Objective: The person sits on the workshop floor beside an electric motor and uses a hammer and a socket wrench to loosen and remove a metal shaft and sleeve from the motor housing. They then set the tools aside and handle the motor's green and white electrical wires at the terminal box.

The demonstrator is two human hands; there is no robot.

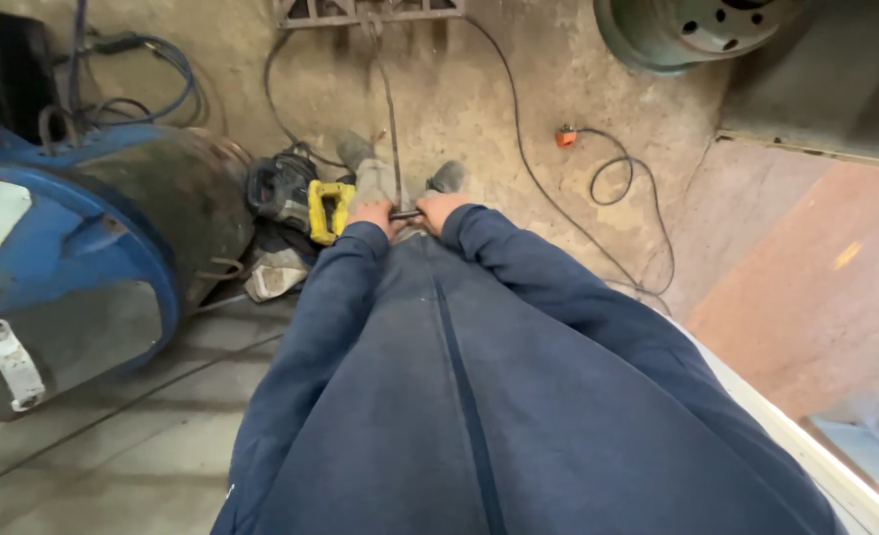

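I see both hands low at my waist: left hand (370, 214) and right hand (441, 209) each close their fingers around a thin dark rod (406, 214), above the yellow tool (328, 209).

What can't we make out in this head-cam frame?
- Thin dark rod: ends covered by left hand and right hand, head view.
- Each grip: fingers too small.
- Blue drum: cut by left edge.
- Wheel rim: cut by top edge.

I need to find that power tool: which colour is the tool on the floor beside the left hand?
Yellow and black power tool, in the head view.
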